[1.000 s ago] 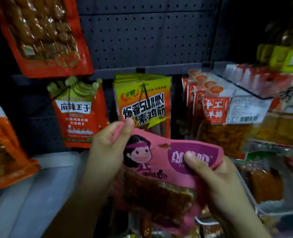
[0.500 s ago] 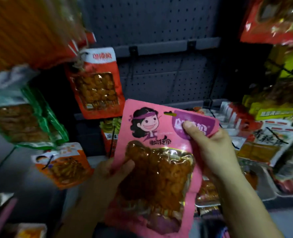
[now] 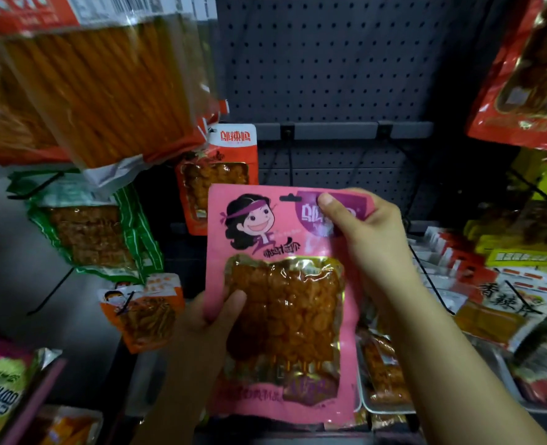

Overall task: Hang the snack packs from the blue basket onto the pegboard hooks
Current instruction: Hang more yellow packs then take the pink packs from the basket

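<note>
Both hands pinch the pink snack pack [image 3: 278,303] upright near the pegboard [image 3: 329,65], left hand [image 3: 211,319] low, right hand [image 3: 358,226] beside its hang slot, which could miss the hook.

Shop: pegboard [image 3: 329,59] of hanging snacks

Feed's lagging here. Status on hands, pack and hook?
Left hand grips pink snack pack at lower left edge. Right hand pinches its top right corner. Pack upright, not yet hung. Empty hook behind, nothing blocking.
</note>
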